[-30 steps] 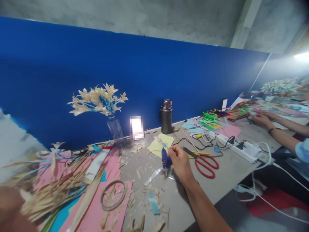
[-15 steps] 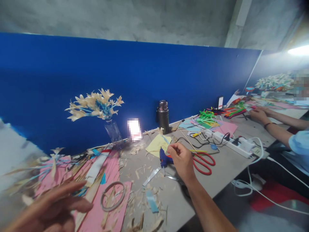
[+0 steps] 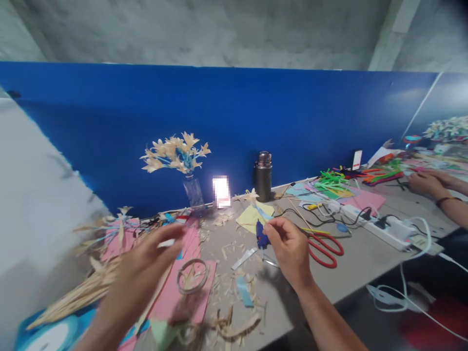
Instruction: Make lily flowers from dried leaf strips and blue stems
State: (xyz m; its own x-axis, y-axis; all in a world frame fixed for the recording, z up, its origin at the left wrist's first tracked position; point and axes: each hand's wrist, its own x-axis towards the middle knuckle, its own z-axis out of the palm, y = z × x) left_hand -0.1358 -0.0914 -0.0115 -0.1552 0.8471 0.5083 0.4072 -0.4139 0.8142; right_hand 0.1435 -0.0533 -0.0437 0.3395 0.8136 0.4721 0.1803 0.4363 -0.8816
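Pinched in my right hand [image 3: 288, 248] is the light blue stem of a small cream husk flower [image 3: 252, 196], its bloom tilted up and away from me. Just left of these fingers a blue glue gun [image 3: 261, 235] rests on the table, nozzle upward, beside a yellow paper [image 3: 248, 220]. Red-handled scissors [image 3: 325, 249] lie to the right of the hand. My left hand [image 3: 146, 258], slightly blurred, is open over the pink paper [image 3: 164, 302] and holds nothing. Close to it is a roll of tape [image 3: 192, 276].
Cream husk flowers [image 3: 175, 151] stand in a clear bottle [image 3: 193, 195]. A dark flask [image 3: 263, 178] stands by the blue partition [image 3: 234, 117]. At right lie a power strip [image 3: 376, 229] and pipe cleaners [image 3: 331, 181]; another person's hands [image 3: 427, 185] work farther along.
The view has turned left, shifting the table's things rightward. My left hand has moved up and forward over the pink paper. My right hand still pinches the flower stem.
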